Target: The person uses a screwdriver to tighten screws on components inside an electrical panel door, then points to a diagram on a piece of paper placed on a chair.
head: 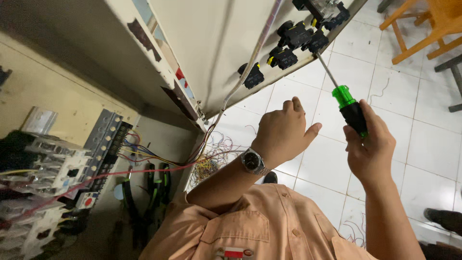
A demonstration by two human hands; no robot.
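At the far left, inside the open cabinet, grey-white contactors [45, 168] sit beside a terminal strip [106, 139], from which coloured wires [144, 154] run towards the hinge side; black-and-green pliers [156, 188] hang just below them. The cream cabinet door [216, 43] stands open above, with black switch blocks [288, 43] mounted along its edge. The left hand [284, 132] (a wristwatch [253, 161] on its wrist) is raised near the door's lower edge, fingers loosely spread, gripping nothing. Further right, the right hand [368, 144] is wrapped firmly round the black-and-green handle of a screwdriver [344, 94], whose shaft slants upward, its tip touching one switch block. Behind lies a white tiled floor [423, 139] and an orange wooden chair [428, 29].
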